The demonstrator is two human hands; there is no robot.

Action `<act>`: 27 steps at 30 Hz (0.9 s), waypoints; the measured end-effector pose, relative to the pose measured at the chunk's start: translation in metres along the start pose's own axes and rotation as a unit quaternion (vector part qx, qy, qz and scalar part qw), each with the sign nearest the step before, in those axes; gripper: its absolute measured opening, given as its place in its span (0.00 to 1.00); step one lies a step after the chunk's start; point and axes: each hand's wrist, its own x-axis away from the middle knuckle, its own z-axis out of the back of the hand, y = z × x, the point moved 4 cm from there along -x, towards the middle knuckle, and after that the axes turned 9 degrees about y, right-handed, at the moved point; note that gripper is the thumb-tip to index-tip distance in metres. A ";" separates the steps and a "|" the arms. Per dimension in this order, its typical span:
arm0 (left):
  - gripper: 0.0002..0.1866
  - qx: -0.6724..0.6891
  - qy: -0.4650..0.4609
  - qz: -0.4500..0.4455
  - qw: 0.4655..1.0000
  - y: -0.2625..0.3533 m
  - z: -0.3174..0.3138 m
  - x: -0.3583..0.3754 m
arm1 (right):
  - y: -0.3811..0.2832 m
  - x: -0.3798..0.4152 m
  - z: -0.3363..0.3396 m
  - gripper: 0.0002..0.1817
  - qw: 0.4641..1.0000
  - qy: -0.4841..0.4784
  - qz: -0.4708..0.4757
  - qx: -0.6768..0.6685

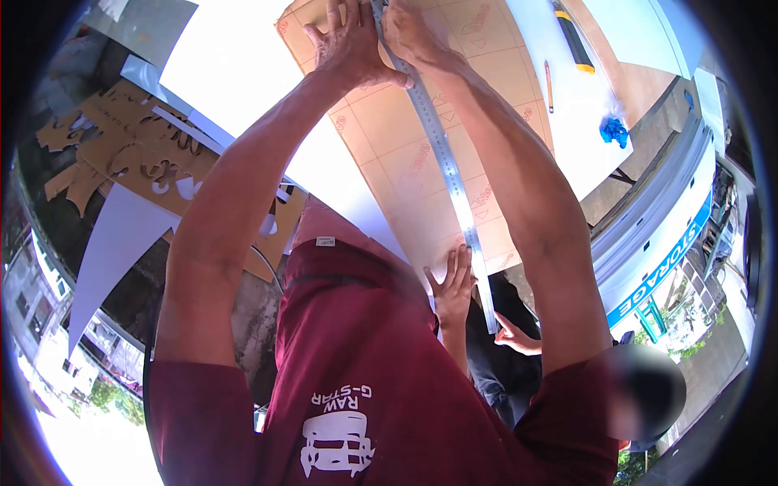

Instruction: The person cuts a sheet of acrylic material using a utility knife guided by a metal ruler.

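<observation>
My left hand (350,47) lies with its fingers spread over a tan, paper-covered sheet (397,170) printed with red marks and a grid. Its thumb reaches the edge of a long metal ruler (442,150) lying lengthwise on the sheet. Right beside the ruler's far end, my right hand (409,34) is closed with the fingers curled; what it holds, if anything, is hidden. At the ruler's near end, another person's hand (454,283) presses flat on the sheet, and that person's other hand (517,336) is at the ruler's tip.
To the right lie a yellow-and-black utility knife (574,39), a pencil (549,87) and a crumpled blue piece (614,131). Cut brown cardboard scraps (121,138) and a pointed white offcut (121,243) are on the left. A co-worker in a dark cap (660,393) stands close by.
</observation>
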 end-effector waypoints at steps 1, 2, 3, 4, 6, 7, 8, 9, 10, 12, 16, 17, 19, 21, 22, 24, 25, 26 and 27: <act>0.89 -0.001 -0.004 0.003 1.000 0.000 0.000 0.000 | 0.003 -0.003 -0.003 0.39 1.000 0.002 0.003 -0.020; 0.89 -0.002 -0.007 0.006 1.000 0.000 0.000 0.000 | 0.010 -0.003 -0.005 0.41 0.997 -0.027 -0.037 -0.059; 0.89 -0.004 -0.010 0.010 1.000 0.000 0.000 -0.001 | 0.000 0.000 -0.001 0.42 0.991 -0.056 -0.077 -0.097; 0.89 0.006 -0.008 0.008 1.000 -0.001 0.000 0.000 | -0.009 0.002 0.000 0.43 0.980 -0.085 -0.115 -0.135; 0.89 0.025 -0.004 0.006 1.000 -0.001 0.001 0.001 | 0.005 -0.003 -0.015 0.45 0.958 -0.080 -0.096 -0.259; 0.89 0.012 -0.014 0.011 1.000 -0.001 0.001 0.001 | 0.006 -0.002 -0.019 0.46 0.940 -0.077 -0.087 -0.320; 0.88 0.000 -0.026 0.017 1.000 0.000 0.000 0.000 | 0.010 -0.001 -0.021 0.47 0.933 -0.082 -0.112 -0.331; 0.88 -0.013 -0.037 0.022 0.999 0.000 -0.001 -0.001 | 0.009 0.001 -0.021 0.47 0.926 -0.086 -0.135 -0.342; 0.88 -0.008 -0.027 0.018 0.999 0.000 0.000 -0.001 | 0.008 0.002 -0.023 0.47 0.917 -0.091 -0.159 -0.353; 0.88 0.003 -0.008 0.010 1.000 0.001 0.000 0.003 | 0.008 0.001 -0.027 0.46 0.889 -0.075 -0.185 -0.412; 0.88 -0.017 -0.031 0.022 0.999 0.001 0.002 0.000 | 0.015 -0.001 -0.033 0.43 0.819 -0.035 -0.233 -0.523; 0.88 -0.019 -0.032 0.022 0.999 0.002 0.002 0.000 | 0.016 -0.001 -0.029 0.41 0.919 -0.071 -0.192 -0.337; 0.88 -0.024 -0.035 0.025 0.999 0.002 0.003 -0.001 | 0.011 -0.002 -0.019 0.39 0.979 -0.067 -0.124 -0.148; 0.88 -0.028 -0.044 0.028 0.998 0.002 0.003 -0.002 | 0.005 -0.002 -0.011 0.37 0.996 -0.049 -0.079 0.005; 0.88 -0.023 -0.040 0.025 0.999 0.001 0.001 -0.003 | 0.002 -0.002 -0.007 0.36 0.994 -0.044 -0.065 0.075; 0.88 -0.013 -0.035 0.021 0.999 0.000 0.000 -0.001 | -0.003 -0.001 -0.004 0.34 0.980 -0.045 -0.052 0.188; 0.88 -0.020 -0.035 0.019 0.999 0.001 0.000 -0.001 | -0.005 -0.001 -0.003 0.34 0.972 -0.048 -0.052 0.226; 0.88 -0.027 -0.035 0.018 0.999 0.001 0.000 -0.001 | -0.007 -0.001 -0.003 0.33 0.965 -0.054 -0.054 0.249; 0.88 -0.034 -0.035 0.017 0.999 0.001 0.000 -0.002 | -0.007 -0.001 -0.003 0.32 0.961 -0.060 -0.058 0.266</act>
